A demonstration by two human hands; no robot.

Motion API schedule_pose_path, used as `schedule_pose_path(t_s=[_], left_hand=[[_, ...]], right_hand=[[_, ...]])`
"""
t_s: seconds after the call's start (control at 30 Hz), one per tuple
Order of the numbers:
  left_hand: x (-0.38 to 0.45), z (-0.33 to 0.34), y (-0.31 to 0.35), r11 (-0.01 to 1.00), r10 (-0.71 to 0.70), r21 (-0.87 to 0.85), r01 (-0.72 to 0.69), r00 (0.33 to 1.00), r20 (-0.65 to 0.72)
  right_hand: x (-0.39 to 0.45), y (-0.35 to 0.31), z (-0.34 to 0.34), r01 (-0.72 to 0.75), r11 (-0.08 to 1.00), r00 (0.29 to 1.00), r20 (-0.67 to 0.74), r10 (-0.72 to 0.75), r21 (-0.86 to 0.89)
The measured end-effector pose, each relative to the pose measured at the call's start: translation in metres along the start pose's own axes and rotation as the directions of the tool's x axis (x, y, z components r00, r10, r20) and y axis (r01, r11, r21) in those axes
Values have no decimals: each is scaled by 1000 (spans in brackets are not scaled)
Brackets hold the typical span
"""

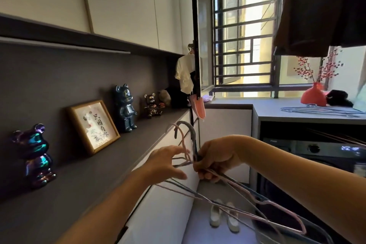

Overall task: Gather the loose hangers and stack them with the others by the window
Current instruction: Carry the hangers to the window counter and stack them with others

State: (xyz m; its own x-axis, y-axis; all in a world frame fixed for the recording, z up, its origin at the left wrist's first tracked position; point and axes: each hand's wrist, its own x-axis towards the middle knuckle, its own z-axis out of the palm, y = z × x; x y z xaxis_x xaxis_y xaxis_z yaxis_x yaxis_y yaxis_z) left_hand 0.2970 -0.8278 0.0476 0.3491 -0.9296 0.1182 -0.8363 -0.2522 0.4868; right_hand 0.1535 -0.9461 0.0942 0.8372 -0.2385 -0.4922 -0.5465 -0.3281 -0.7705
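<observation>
My right hand (214,161) grips a bunch of thin pink and blue-grey hangers (257,196) at their necks. Their hooks (185,134) stick up and their bodies trail down to the lower right. Just left of the hooks, my left hand (168,161) has its fingers spread and touches the hanger wires without closing on them. A flat stack of grey hangers (320,110) lies on the counter under the window (243,31), at the far right.
A dark shelf (83,176) on the left carries glossy bear figurines (34,154) and a framed picture (93,127). A red vase (314,95) stands by the stacked hangers. A washing machine (316,150) sits under the counter. White shoes (223,216) lie on the floor. Dark clothes (320,10) hang overhead.
</observation>
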Motion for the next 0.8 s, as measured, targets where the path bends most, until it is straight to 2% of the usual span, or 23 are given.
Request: schedule_pose_path(t_s=[0.13,0.23,0.43,0.7,0.8], left_hand=[[7,11,10,994,102,-42,-97,986,131],[14,10,10,989,112,-111,-93,977,180],[36,6,25,979,135,-165,-118,987,90],[91,19,38,966,127,-240,-100,987,100],[123,26,41,959,125,-269,-92,987,105]], right_hand=[[-9,9,-7,-2,999,1000,24,3,-47],[-14,18,-18,13,998,1000,-5,-14,-61],[-16,29,-45,69,983,992,-96,-86,-168],[-1,49,-94,47,978,975,-202,-88,-203],[9,57,-120,20,962,949,-297,-104,-272]])
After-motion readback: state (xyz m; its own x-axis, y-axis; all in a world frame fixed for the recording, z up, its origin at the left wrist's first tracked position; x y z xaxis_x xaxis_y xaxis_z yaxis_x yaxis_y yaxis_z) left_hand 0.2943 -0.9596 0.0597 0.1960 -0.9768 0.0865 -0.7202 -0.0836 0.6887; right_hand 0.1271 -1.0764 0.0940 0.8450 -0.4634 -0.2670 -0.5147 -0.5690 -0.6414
